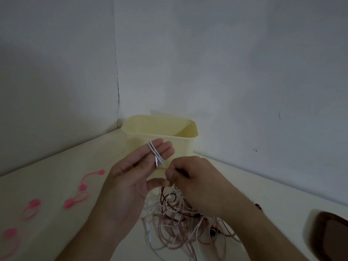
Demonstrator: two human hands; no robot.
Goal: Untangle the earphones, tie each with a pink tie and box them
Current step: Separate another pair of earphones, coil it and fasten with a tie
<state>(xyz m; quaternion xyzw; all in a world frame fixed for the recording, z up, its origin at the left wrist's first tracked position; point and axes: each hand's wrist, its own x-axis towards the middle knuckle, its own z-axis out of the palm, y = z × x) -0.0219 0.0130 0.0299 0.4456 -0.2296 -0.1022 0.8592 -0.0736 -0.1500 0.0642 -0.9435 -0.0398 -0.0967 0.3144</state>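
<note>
Tangle: the earphones (177, 221) lie nearest, a heap of white, pink and dark red cords on the desk (62, 166), below and between the two hands; they are not yet separated.
Right hand (195, 178): its fingers are curled and pinch a white cable (156, 154) just off the left fingertips.
Left hand (135, 170): palm up, fingers straight and relaxed; the white cable runs in a few turns round the outstretched fingers, its plug hanging at the palm side.
Step in hand: judged from this, one earphone is being coiled round the left fingers while its tail is drawn from the heap.
Next move: probably more turns, feeding the cable gently so the other cords do not drag along, then a free hand to reach for a tie.
Pink ties (82, 185): several lie well to the left on the desk, apart from the hands, none in use.
Box (160, 136): the pale yellow container stands open beyond the hands, in the corner against the wall (226, 63); nothing shows inside it from here.
Dark object (331, 234): at the right edge, unclear what it is.
</note>
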